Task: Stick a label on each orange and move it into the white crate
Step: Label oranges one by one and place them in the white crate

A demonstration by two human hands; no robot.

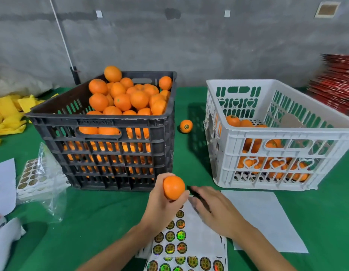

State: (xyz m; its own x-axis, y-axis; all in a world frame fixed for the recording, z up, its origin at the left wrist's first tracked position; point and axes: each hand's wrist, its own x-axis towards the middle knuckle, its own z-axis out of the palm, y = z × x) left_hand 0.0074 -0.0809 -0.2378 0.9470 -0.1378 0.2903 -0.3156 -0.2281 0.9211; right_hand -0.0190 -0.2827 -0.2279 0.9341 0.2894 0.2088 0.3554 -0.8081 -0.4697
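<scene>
Judging by the two crates, the job is well short of half done: the black crate (103, 122) is heaped above its rim with oranges, while the white crate (277, 133), to the right of the black crate, holds only a low layer in its bottom, at least one of them showing a label on top. A single labelled orange (186, 126) sits on the green counter (95, 216) just right of the black crate, between it and the white one, so it likely has yet to go in. In front of the black crate's near right corner, the left hand (163, 204) grips an orange (174, 187) with fingers and thumb curled round its lower half, holding it above the counter. No label shows on the face turned to the camera. This orange is close to round, its long axis, if any, roughly upright; I cannot tell where the stem end points. The right hand (214, 208) lies flat, fingers straight and holding nothing I can make out, over the sticker sheet (181, 239) in front of the black crate, probably reaching to peel a label. Many stickers remain on that sheet.
</scene>
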